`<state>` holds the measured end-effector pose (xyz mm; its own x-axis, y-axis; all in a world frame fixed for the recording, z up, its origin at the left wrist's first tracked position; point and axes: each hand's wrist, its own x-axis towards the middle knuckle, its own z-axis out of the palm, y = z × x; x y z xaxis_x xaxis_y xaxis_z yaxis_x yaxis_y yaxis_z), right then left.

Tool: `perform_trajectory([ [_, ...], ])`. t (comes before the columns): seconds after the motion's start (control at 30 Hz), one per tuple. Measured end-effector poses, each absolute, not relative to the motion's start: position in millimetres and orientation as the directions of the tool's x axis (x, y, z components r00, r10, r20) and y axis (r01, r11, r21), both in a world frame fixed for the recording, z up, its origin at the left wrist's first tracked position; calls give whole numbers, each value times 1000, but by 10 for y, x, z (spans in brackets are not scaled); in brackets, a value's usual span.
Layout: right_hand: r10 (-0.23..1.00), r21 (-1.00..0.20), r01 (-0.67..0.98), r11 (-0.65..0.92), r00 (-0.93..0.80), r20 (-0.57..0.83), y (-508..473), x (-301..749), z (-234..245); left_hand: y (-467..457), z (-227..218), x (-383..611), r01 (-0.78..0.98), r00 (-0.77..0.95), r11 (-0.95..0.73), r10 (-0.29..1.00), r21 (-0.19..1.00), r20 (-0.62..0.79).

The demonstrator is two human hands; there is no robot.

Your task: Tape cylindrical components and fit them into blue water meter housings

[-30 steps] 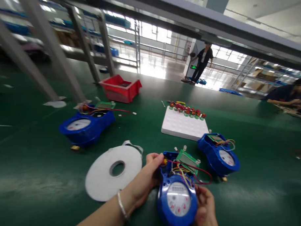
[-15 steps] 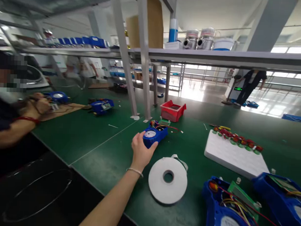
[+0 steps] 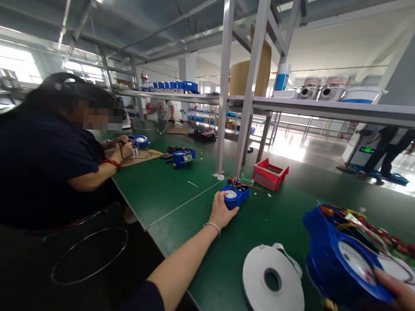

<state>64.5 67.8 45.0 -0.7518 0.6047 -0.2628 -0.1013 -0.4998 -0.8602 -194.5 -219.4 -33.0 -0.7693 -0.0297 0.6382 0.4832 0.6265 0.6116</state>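
Blue plastic water meter [image 3: 346, 269] on my head feed, lower right: tilted, dial [image 3: 356, 263] up, brass fitting [image 3: 331, 307] at the bottom edge. My right hand [image 3: 403, 291] is closed on it, I'd judge; thumb lies at the dial rim, other fingers blurred or cut off. Can't tell if the housing touches the bench.

My left hand [image 3: 222, 214] reaches out and has thumb and fingers wrapped on a second blue meter [image 3: 235, 197], which sits on the green workbench [image 3: 181, 222] near the red bin [image 3: 271, 177] and the shelf posts [image 3: 249, 98].

Progress, as I read it: partway. Done: dials are in both housings, wires [image 3: 371, 237] are present on the right one, red leads [image 3: 256, 188] trail from the left one. Left: neither compartment has a cover on, wiring is loose. Can't confirm any connection.

White tape roll [image 3: 254, 279] lies flat between the two, tail loose, neither hand on it. White foam tray [image 3: 394, 269] is mostly hidden behind the nearer meter. Co-worker [image 3: 33, 167] on the left handles another meter [image 3: 140, 141].
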Motion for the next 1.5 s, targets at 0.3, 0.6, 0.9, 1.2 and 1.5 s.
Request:
perform_trajectory([
  [0.3, 436, -655, -129, -745, -837, -331, -637, -1118, 217, -2788, -457, -2541, 428, -754, 663, -113, 615, 647],
  [0.6, 502, -717, -173, -675, -820, -275, -1088, -1862, -332, -2847, -584, -2502, 395, -752, 744, -75, 539, 654],
  [0.9, 604, -771, -245, -588, -767, -218, -1325, -2137, -374, -2837, -538, -2540, 523, -700, 734, 81, 432, 710],
  [1.2, 503, -790, -192, -582, -848, -164, -1329, -2071, -351, -2853, -591, -2663, 493, -711, 740, 41, 456, 702],
  [1.5, 262, -816, -119, -566, -964, -41, -1117, -1645, 27, -2877, -416, -2873, 484, -727, 719, 14, 499, 686],
])
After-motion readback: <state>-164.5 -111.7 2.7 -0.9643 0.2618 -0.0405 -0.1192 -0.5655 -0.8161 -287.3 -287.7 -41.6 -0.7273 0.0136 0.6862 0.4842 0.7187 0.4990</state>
